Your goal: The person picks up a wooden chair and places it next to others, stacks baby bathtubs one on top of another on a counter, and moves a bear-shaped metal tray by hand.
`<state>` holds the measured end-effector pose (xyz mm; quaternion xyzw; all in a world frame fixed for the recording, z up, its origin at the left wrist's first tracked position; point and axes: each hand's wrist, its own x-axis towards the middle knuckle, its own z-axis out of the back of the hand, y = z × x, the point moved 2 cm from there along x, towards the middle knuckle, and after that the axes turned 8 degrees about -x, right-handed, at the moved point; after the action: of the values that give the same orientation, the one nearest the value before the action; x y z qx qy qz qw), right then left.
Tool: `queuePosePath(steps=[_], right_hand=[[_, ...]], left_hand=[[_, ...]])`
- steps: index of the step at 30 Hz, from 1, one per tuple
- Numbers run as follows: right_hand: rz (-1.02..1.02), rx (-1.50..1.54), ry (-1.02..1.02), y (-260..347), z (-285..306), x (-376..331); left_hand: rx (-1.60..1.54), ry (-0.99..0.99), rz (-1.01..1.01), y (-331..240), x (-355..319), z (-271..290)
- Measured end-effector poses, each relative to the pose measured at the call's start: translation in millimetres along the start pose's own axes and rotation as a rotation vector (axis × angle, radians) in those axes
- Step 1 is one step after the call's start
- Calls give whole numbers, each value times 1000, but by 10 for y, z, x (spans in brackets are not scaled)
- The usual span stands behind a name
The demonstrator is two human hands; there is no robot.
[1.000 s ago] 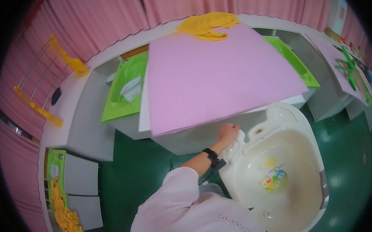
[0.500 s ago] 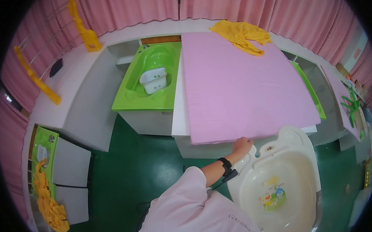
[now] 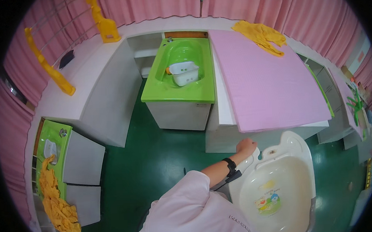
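My left hand (image 3: pixel 246 146), with a black watch on the wrist, grips the rim of a white plastic baby bathtub (image 3: pixel 297 152) at its upper left corner. The tub stands at the lower right, and a colourful cartoon sticker (image 3: pixel 268 203) shows on its inside bottom. Just beyond the hand is a white counter topped with a large pink mat (image 3: pixel 263 83). My pink sleeve (image 3: pixel 186 207) fills the lower middle. My right hand does not show.
A green sink unit (image 3: pixel 180 89) holding a small white basket (image 3: pixel 183 72) stands to the left of the mat. A yellow cloth (image 3: pixel 261 34) lies at the mat's far end. White cabinets (image 3: pixel 90 99), a second green sink (image 3: pixel 50 146), more yellow cloth (image 3: pixel 57 204), green floor (image 3: pixel 154 159), pink curtains behind.
The view has swung left and downward, so the green sink unit and the left cabinets now sit nearer the middle. My left hand stays on the tub's rim.
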<state>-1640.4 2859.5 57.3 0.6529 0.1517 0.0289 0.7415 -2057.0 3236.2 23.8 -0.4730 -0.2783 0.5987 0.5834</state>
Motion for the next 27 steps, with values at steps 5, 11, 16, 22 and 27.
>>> queuePosePath(steps=[5, 11, 16, 22, 27], right_hand=[[26, -14, -5, 1, -101, -667], [58, -31, -35, 29, -388, -1286], [58, -47, -89, 56, -595, -1765], [39, -59, -173, -76, -587, -2236], [-8, 9, -346, -469, 142, -2599]], left_hand=[[-1, 33, -56, 266, -104, 215], [-76, 120, -129, 276, 41, 682], [-64, 125, -173, 328, 213, 1340], [-40, 136, -168, 352, 462, 1944], [13, 211, -140, 225, 569, 1654]])
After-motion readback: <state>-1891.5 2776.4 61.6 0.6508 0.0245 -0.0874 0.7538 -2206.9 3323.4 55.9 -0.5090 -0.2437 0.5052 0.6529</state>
